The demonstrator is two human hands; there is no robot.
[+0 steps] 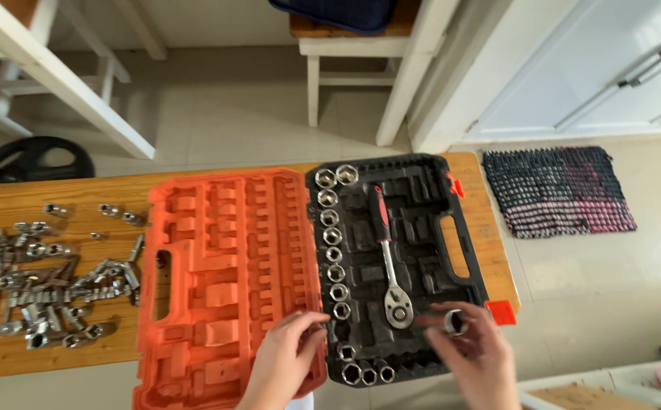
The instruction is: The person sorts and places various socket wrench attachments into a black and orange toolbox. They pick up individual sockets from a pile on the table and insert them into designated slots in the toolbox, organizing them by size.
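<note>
- I see the wooden surface (57, 199) across the frame's middle, carrying an open tool case: orange lid (228, 281) centre-left, black tray (429, 228) centre-right.
- The ratchet (388, 254) lies in the tray, long axis running top to bottom, head just left of my right hand (476, 357).
- A column of sockets (333, 243) fills the tray's left edge; empty slots sit near it, lower centre.
- Loose sockets and bits (49, 292) are heaped at the left, well apart from both hands.
- My left hand (285, 364) rests on the lid's lower edge, fingers curled; holding anything, I cannot tell.
- My right fingers pinch a socket (456, 322), just right of the ratchet head.
</note>
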